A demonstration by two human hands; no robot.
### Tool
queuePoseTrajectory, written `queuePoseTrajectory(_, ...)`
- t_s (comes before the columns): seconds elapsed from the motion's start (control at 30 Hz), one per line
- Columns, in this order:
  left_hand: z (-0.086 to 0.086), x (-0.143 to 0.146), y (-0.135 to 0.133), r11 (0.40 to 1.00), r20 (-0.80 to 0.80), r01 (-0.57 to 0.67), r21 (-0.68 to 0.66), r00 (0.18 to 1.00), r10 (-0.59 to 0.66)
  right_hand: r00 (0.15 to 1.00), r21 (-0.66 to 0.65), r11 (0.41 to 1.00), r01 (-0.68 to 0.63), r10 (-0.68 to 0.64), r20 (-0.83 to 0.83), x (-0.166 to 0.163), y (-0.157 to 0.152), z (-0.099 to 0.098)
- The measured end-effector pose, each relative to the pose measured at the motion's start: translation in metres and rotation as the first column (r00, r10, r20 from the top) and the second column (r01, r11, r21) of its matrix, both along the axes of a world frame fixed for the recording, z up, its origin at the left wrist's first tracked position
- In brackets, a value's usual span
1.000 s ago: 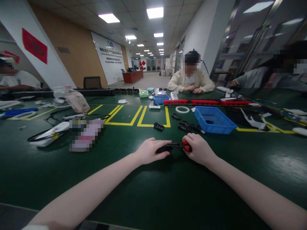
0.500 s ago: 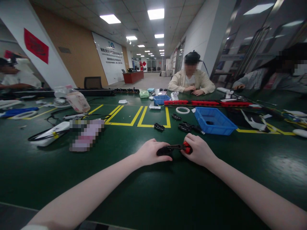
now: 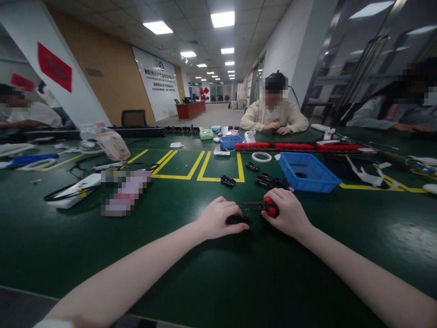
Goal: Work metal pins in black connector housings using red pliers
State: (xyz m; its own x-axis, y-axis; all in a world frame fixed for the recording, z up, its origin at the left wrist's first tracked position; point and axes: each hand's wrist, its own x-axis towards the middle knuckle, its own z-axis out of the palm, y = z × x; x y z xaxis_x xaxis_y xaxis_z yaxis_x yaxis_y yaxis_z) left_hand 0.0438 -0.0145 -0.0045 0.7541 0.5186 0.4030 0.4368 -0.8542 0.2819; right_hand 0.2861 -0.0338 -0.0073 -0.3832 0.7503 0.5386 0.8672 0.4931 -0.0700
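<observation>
Two bare hands work over one green table (image 3: 164, 273), each closed around a single object. The left hand (image 3: 220, 219) grips one black part (image 3: 236, 219) between thumb and fingers; the right hand (image 3: 285, 213) is wrapped around the handles of one pair of pliers (image 3: 263, 207). Beyond the hands lie two separate black pieces, a nearer one (image 3: 227, 181) beside the yellow tape (image 3: 177, 176) and a farther one (image 3: 253, 166), together with one cluster of black pieces (image 3: 269, 181) too crowded to count. Two blue bins are present: a large one (image 3: 286, 166), with one small dark item (image 3: 300, 175) inside it, and a smaller one (image 3: 232, 144) farther back. One white ring (image 3: 261, 157) lies between the separate pieces and a row of red bars (image 3: 294, 146). At least three other people sit around the table: one opposite (image 3: 273, 116), one at the right (image 3: 378, 114) and one at the left (image 3: 32, 114).

The held part is small, dark and elongated, largely covered by the left hand; its finer detail cannot be made out. It is located near the middle of the view, just left of the pliers. The pliers have red grips and slender dark jaws, which stand slightly parted and point toward the left hand.
</observation>
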Motion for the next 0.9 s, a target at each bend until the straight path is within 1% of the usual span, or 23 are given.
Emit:
queuePoseTrajectory(0.13,0.0008,-0.0003,-0.0002,1.000,0.035,-0.005,0.003,0.999,0.005,0.999,0.012,0.999,-0.036,0.036,-0.009,0.0001,-0.0002,-0.0004)
queuePoseTrajectory(0.37,-0.0005,-0.0007,0.0005,1.000,0.062,-0.001,0.004,0.998,0.001,0.994,0.002,0.995,-0.104,0.104,0.029,-0.0019,-0.0012,-0.0003)
queuePoseTrajectory(0.5,-0.0010,-0.0015,0.0020,1.000,0.051,-0.016,-0.023,0.999,0.017,0.993,-0.001,0.994,-0.109,0.109,0.035,-0.0015,-0.0012,-0.0003)
queuePoseTrajectory(0.73,-0.0004,-0.0023,0.0016,0.998,0.093,-0.001,-0.066,0.996,0.007,0.993,-0.030,0.994,-0.108,0.109,0.037,-0.0021,-0.0020,0.0007)
queuePoseTrajectory(0.9,0.0018,-0.0015,0.0007,0.994,0.065,-0.040,-0.101,0.997,0.047,0.996,-0.063,0.994,-0.091,0.092,0.020,-0.0032,-0.0023,0.0010)
